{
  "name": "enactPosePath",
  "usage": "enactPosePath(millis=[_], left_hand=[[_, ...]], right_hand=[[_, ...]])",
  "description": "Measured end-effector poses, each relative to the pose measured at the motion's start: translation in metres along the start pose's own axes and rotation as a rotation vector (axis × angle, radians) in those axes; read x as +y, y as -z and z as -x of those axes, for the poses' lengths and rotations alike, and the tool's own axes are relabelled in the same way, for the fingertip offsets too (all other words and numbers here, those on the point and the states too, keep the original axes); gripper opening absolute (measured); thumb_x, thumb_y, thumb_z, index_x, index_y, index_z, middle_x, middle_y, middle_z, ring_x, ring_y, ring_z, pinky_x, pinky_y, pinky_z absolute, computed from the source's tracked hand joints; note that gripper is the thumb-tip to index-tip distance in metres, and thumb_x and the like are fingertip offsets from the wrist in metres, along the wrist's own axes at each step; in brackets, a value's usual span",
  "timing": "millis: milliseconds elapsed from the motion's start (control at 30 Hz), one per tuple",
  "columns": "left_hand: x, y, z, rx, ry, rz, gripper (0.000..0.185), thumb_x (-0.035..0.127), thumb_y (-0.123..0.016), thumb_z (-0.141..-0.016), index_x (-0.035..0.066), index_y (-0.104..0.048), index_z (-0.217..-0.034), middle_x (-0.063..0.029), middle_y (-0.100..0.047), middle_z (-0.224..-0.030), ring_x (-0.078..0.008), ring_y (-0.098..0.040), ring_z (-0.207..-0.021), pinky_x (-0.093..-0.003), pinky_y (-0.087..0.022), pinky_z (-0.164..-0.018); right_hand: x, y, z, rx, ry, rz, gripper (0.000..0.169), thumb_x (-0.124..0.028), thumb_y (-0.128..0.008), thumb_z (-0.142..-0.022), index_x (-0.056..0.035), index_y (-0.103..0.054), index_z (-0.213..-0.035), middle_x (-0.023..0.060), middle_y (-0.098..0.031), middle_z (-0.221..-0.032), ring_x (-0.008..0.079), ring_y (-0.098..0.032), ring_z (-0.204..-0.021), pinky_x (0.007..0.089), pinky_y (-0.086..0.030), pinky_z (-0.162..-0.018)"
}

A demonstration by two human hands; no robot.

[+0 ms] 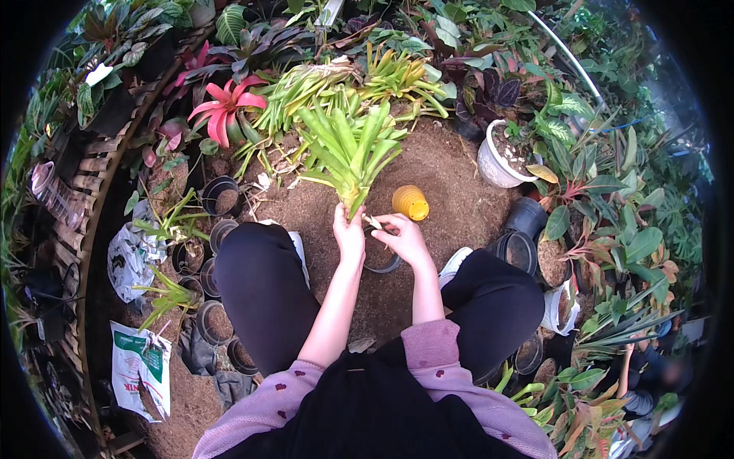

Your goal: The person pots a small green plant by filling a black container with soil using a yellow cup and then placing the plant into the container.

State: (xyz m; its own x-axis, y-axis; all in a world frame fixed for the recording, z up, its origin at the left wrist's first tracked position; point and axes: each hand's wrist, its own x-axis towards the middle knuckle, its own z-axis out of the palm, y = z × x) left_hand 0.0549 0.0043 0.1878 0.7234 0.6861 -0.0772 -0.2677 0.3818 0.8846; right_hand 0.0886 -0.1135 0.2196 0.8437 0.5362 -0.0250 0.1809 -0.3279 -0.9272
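My left hand grips a light-green bromeliad around its base, with the rosette of leaves fanning upward and away from me. Close beside it, the fingers of my right hand are at a pale dry strip near the plant's base; they appear to pinch it. Under my hands a black plastic pot stands on the soil, partly hidden by my wrists. Just beyond my right hand, a ribbed yellow pot lies tipped on its side, its holed bottom towards me.
Loose brown soil spreads before me. More uprooted bromeliads are heaped at the far side. Black pots line my left, near a torn printed sack. A white pot stands right; another person is at lower right.
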Motion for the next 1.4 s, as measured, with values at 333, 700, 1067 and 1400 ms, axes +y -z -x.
enactPosePath(millis=[333, 700, 1067, 1400], left_hand=[[0.001, -0.008, 0.001, 0.172, -0.023, 0.134, 0.021, -0.001, -0.051, -0.086, 0.001, -0.047, -0.107, -0.0073, -0.056, -0.101, -0.0138, -0.055, -0.089, -0.0263, -0.043, -0.081], [-0.01, 0.01, -0.002, 0.189, -0.146, -0.174, 0.025, -0.005, -0.054, -0.08, 0.001, -0.049, -0.104, -0.0091, -0.055, -0.101, -0.0167, -0.054, -0.091, -0.0269, -0.043, -0.082], [-0.082, 0.03, 0.033, 0.071, 0.016, -0.394, 0.028, -0.008, -0.056, -0.075, 0.005, -0.059, -0.099, -0.0068, -0.063, -0.091, -0.0154, -0.058, -0.086, -0.0286, -0.045, -0.079], [-0.109, 0.049, 0.029, 0.065, -0.042, -0.569, 0.035, -0.012, -0.057, -0.069, 0.004, -0.06, -0.099, -0.0085, -0.058, -0.098, -0.0199, -0.056, -0.093, -0.0304, -0.043, -0.085]], right_hand=[[-0.002, 0.002, -0.008, 0.235, -0.013, -0.206, 0.012, -0.01, -0.062, -0.081, 0.0004, -0.064, -0.087, 0.0037, -0.059, -0.085, 0.0088, -0.055, -0.08, 0.0208, -0.043, -0.074], [0.032, 0.012, -0.006, -0.002, -0.174, 0.194, 0.03, -0.01, -0.061, -0.079, -0.0052, -0.061, -0.109, 0.0056, -0.061, -0.096, 0.0112, -0.057, -0.085, 0.0246, -0.045, -0.077], [0.059, -0.004, 0.0, -0.097, -0.5, -0.433, 0.049, 0.002, -0.058, -0.078, -0.0068, -0.042, -0.123, 0.0073, -0.055, -0.112, 0.0157, -0.057, -0.094, 0.0256, -0.046, -0.078], [0.076, -0.002, 0.004, -0.053, -0.588, -0.885, 0.065, -0.001, -0.063, -0.077, -0.0094, -0.028, -0.132, 0.0077, -0.05, -0.115, 0.0142, -0.059, -0.088, 0.0262, -0.05, -0.074]])
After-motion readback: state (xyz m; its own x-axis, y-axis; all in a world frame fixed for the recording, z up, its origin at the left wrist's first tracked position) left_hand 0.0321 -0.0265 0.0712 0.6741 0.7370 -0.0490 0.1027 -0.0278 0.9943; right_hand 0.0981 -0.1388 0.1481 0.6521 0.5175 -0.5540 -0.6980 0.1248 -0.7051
